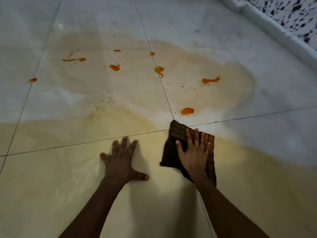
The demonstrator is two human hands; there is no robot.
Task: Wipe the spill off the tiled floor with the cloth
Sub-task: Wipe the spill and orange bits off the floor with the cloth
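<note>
Location type: indoor domestic room, most likely part of a home; the exact room cannot be told. Evidence:

1. Floor (257,194): large, glossy, pale tiles with faint marbling, separated by thin dark grout lines (159,73). The polished surface reflects light, as fitted household flooring does.
2. Raised edge (267,21): a pale rounded border runs diagonally across the upper right corner.
3. Speckled surface (295,9): beyond that border, a white area with dark flecks resembling terrazzo.
4. Spill (187,111): orange blobs in a thin yellowish wet film, resembling food or drink.
</note>
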